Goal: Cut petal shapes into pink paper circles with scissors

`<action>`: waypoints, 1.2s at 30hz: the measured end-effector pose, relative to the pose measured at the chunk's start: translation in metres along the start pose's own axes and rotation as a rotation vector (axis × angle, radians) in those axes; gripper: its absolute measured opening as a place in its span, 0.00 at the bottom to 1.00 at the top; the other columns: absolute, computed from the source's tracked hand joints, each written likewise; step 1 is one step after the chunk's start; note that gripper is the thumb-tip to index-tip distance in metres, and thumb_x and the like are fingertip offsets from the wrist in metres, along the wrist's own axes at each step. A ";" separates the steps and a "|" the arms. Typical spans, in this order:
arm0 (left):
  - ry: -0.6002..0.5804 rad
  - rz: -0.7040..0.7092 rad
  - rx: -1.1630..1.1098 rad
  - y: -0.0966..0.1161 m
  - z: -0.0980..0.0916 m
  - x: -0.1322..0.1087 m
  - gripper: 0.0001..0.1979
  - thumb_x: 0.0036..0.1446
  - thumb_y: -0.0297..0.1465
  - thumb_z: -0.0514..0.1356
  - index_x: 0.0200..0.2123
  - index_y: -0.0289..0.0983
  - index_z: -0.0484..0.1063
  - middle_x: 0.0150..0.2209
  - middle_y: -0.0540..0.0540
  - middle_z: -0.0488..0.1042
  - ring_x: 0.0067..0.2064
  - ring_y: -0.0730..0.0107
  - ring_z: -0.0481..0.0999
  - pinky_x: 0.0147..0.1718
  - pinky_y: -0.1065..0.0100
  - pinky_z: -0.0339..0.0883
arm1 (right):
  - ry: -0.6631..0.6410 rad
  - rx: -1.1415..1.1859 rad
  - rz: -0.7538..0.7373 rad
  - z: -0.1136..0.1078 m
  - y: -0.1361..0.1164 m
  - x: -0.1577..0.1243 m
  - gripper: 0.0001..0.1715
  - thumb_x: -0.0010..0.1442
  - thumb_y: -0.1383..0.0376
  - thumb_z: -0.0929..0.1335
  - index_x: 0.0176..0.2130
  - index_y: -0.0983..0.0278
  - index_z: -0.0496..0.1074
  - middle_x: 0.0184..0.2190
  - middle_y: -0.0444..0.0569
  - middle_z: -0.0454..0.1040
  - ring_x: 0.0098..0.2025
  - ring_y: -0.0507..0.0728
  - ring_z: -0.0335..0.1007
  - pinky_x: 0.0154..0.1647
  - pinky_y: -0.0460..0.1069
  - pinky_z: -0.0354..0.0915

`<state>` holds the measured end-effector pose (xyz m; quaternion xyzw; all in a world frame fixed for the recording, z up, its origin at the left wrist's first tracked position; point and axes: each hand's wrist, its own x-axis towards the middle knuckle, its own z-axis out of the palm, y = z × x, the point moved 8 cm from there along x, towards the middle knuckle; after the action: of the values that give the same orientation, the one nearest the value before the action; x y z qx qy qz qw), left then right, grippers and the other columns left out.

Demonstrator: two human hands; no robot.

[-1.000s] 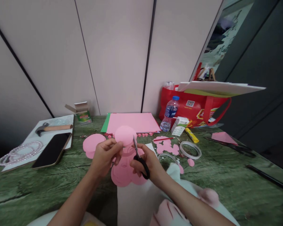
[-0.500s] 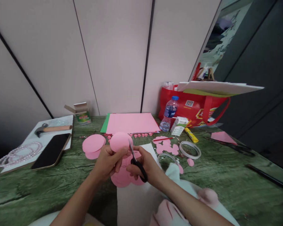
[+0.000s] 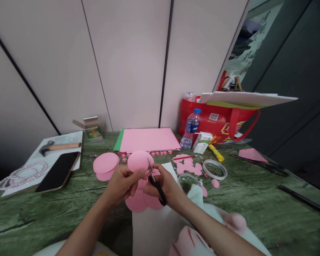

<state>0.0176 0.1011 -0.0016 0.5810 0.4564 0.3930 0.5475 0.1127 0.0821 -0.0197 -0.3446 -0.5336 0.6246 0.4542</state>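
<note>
Pinched in my left hand (image 3: pixel 124 183) is a round pink paper piece (image 3: pixel 137 161), held up above the table. My right hand (image 3: pixel 166 185) grips black-handled scissors (image 3: pixel 157 186), their blades at the right edge of that piece. Below both hands, larger pink paper rounds (image 3: pixel 137 202) lie on a white sheet (image 3: pixel 154 227). More pink circles (image 3: pixel 105 164) are stacked to the left of my left hand. Pink scalloped cut-outs (image 3: pixel 188 166) with a red pencil (image 3: pixel 185 157) on them lie to the right.
Pink and green sheets (image 3: pixel 149 139) lie at the back. A bottle (image 3: pixel 191 129), small carton (image 3: pixel 202 142), glue stick (image 3: pixel 216 153), tape roll (image 3: pixel 214 169) and red bag (image 3: pixel 218 121) are at right. A phone (image 3: pixel 59 172), hammer (image 3: pixel 64 146) and open box (image 3: pixel 93 131) are at left.
The pink round and the scissors have shifted slightly to the right, and the round has turned a little. The scissor blades look closer together.
</note>
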 end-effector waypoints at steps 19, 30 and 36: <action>-0.026 0.009 -0.039 -0.001 -0.003 0.001 0.15 0.45 0.39 0.58 0.19 0.32 0.70 0.04 0.56 0.59 0.05 0.84 0.51 0.04 0.81 0.41 | 0.055 -0.085 0.035 -0.003 -0.002 -0.001 0.35 0.36 0.61 0.73 0.42 0.64 0.54 0.14 0.34 0.63 0.15 0.47 0.55 0.15 0.41 0.53; -0.019 0.046 -0.072 0.002 -0.004 0.000 0.15 0.47 0.39 0.57 0.20 0.32 0.68 0.05 0.56 0.60 0.05 0.85 0.50 0.04 0.82 0.40 | 0.050 -0.105 0.045 -0.003 -0.002 -0.001 0.36 0.37 0.59 0.72 0.42 0.65 0.54 0.11 0.34 0.64 0.12 0.48 0.57 0.13 0.41 0.53; 0.004 0.036 -0.136 0.001 -0.005 0.002 0.15 0.48 0.40 0.56 0.22 0.32 0.67 0.06 0.55 0.62 0.05 0.84 0.52 0.04 0.82 0.39 | 0.032 -0.105 0.025 -0.004 0.000 -0.001 0.34 0.39 0.59 0.71 0.43 0.65 0.54 0.11 0.34 0.64 0.12 0.48 0.59 0.12 0.41 0.53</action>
<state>0.0136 0.1040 -0.0002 0.5497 0.4193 0.4342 0.5775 0.1166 0.0823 -0.0206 -0.3846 -0.5541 0.5957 0.4363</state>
